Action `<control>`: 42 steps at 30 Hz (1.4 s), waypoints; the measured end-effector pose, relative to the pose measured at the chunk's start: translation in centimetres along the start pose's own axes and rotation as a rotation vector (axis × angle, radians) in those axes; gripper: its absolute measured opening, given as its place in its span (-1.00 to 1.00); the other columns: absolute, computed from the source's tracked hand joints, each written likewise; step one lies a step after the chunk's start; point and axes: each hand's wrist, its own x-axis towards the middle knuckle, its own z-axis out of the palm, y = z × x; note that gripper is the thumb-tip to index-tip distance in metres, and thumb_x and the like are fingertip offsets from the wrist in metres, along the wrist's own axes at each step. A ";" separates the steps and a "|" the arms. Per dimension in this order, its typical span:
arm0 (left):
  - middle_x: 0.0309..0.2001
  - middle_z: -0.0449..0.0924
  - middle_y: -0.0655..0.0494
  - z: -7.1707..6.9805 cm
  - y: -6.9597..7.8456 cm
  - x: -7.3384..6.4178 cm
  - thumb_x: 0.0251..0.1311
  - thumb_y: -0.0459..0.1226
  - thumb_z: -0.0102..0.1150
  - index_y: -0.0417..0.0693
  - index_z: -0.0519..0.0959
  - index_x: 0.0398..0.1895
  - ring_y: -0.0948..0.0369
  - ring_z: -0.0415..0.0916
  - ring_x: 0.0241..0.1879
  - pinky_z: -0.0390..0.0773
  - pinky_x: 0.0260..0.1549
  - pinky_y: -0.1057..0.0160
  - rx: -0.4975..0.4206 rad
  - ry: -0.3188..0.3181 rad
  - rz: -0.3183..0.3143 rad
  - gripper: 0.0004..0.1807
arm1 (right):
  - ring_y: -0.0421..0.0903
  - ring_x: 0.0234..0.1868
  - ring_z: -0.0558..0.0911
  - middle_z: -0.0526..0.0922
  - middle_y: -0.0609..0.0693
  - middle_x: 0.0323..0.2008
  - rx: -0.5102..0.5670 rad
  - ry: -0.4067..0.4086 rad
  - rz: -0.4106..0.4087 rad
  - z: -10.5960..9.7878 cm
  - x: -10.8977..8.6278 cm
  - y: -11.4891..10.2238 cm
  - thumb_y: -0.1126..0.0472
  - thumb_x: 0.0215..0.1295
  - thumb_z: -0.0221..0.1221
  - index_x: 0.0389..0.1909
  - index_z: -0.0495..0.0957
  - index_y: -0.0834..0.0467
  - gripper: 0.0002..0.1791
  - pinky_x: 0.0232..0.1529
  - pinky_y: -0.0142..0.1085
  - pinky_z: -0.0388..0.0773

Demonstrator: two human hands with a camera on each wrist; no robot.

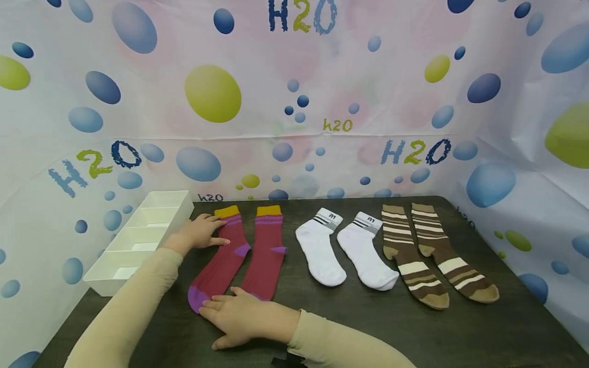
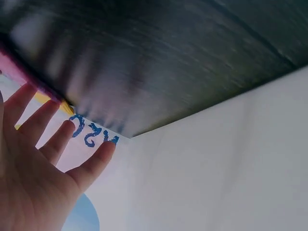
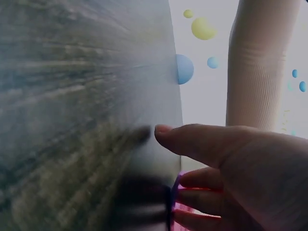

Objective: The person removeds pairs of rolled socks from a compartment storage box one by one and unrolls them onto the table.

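Two maroon socks (image 1: 268, 250) with mustard cuffs and purple heels lie side by side on the dark table. Fingers of my left hand (image 1: 195, 234) touch the cuff end of the left sock (image 1: 221, 276), the thumb stretched across its leg. At the toe end, my right hand (image 1: 246, 318) lies with fingers extended over the purple toes, hiding part of the right one. In the left wrist view the left hand (image 2: 41, 178) shows spread fingers at the sock's edge. The right wrist view has the right hand (image 3: 231, 163) with its thumb straight and fingertips against the sock.
Left of the socks stands a white tray (image 1: 162, 225) with several compartments, partly behind the left forearm. To the right lie a pair of white ankle socks (image 1: 319, 250) and a pair of brown striped socks (image 1: 409, 255). A patterned curtain (image 1: 285, 61) hangs behind the table.
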 end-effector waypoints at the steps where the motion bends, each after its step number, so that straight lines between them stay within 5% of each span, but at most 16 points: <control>1: 0.39 0.28 -0.27 0.0 -0.1 0.1 0.18 0.31 0.05 -0.06 0.36 0.38 -0.29 0.13 0.38 0.28 0.16 -0.44 -0.007 -0.004 0.001 -0.14 | -0.41 0.51 0.03 0.03 -0.40 0.49 0.004 -0.007 0.000 -0.1 0.0 0.1 -0.40 0.29 -0.01 0.52 -0.01 -0.24 -0.16 0.49 -0.18 0.13; 6: 0.40 0.26 -0.30 -0.1 -0.4 0.4 0.18 0.29 0.07 -0.06 0.36 0.38 -0.31 0.12 0.38 0.26 0.19 -0.43 -0.052 -0.004 0.014 -0.15 | -0.39 0.52 0.01 0.01 -0.37 0.51 -0.003 0.005 -0.008 -0.5 -0.9 0.7 -0.40 0.31 -0.04 0.53 -0.02 -0.22 -0.16 0.48 -0.20 0.14; 13: 0.41 0.24 -0.28 -1.2 0.8 0.5 0.22 0.22 0.11 -0.06 0.35 0.40 -0.30 0.16 0.38 0.25 0.19 -0.43 -0.067 0.081 0.065 -0.20 | -0.32 0.52 0.09 0.09 -0.28 0.51 -0.026 0.080 -0.012 -0.3 -3.0 1.8 -0.37 0.34 -0.02 0.51 0.07 -0.16 -0.20 0.44 -0.21 0.23; 20: 0.45 0.23 -0.15 -1.6 3.7 1.1 0.28 0.18 0.07 0.14 0.29 0.44 -0.20 0.16 0.42 0.27 0.17 -0.43 -0.036 0.105 0.166 -0.29 | -0.14 0.50 0.22 0.22 -0.02 0.48 0.013 0.132 0.026 0.2 -5.9 3.2 -0.31 0.33 0.06 0.48 0.17 -0.03 -0.20 0.39 -0.24 0.32; 31: 0.46 0.26 0.10 -1.3 8.0 2.5 0.47 -0.20 -0.11 0.25 0.27 0.46 -0.05 0.14 0.47 0.26 0.24 -0.37 0.132 0.019 0.340 -0.49 | -0.06 0.47 0.28 0.29 0.07 0.44 0.102 0.103 0.087 1.4 -8.4 4.9 -0.28 0.32 0.09 0.43 0.28 0.00 -0.25 0.35 -0.16 0.39; 42: 0.36 0.42 0.10 -1.7 8.8 2.2 0.47 -0.11 -0.08 0.25 0.34 0.41 -0.08 0.32 0.32 0.21 0.29 -0.33 0.183 0.012 0.306 -0.53 | -0.05 0.41 0.38 0.40 0.03 0.37 0.052 0.106 0.079 1.3 -8.8 5.7 -0.26 0.32 0.11 0.34 0.40 -0.03 -0.35 0.34 -0.18 0.40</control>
